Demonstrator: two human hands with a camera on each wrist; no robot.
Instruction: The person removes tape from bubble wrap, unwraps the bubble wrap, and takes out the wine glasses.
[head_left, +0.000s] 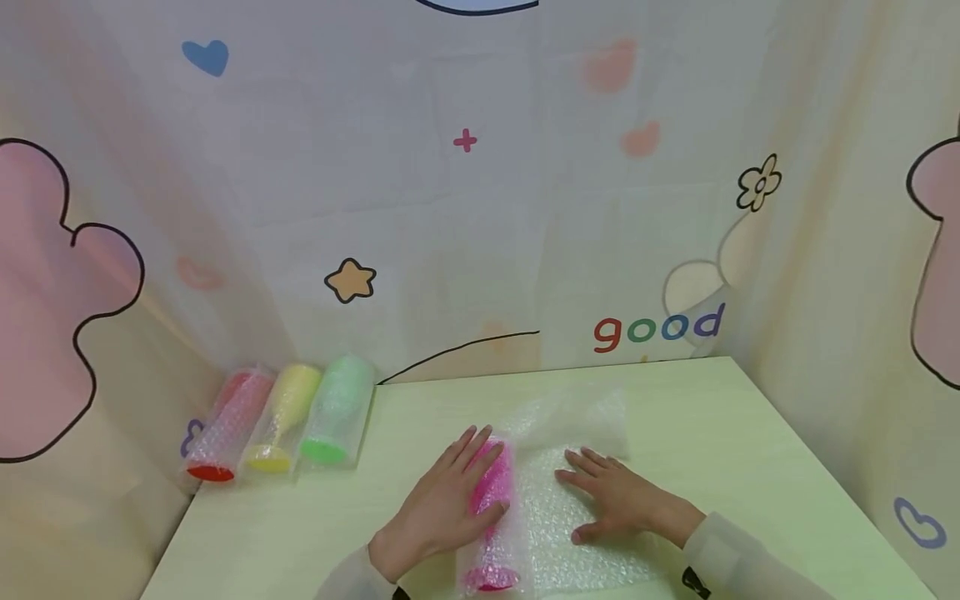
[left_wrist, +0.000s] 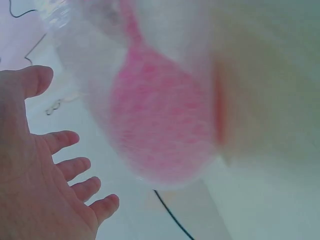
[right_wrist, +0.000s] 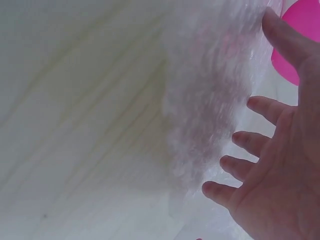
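Observation:
A pink goblet-shaped thing (head_left: 492, 577) with a round foot and a thin stem lies on its side, foot toward me, under clear bubble wrap (head_left: 551, 521). My left hand (head_left: 448, 502) rests over it, fingers spread and reaching past its wide part. In the left wrist view the pink bulb (left_wrist: 160, 117) and stem show hazily through the wrap. To the right, the loose sheet spreads flat over the table, and my right hand (head_left: 622, 497) lies on it with its fingers spread. The right wrist view shows that palm (right_wrist: 280, 165) beside the wrap's crinkled surface (right_wrist: 210, 100).
At the table's back left lie three similar wrapped things: red (head_left: 212, 472), yellow (head_left: 270, 457) and green (head_left: 324, 451). A printed cloth (head_left: 487, 208) hangs behind and along both sides of the pale table (head_left: 750, 467).

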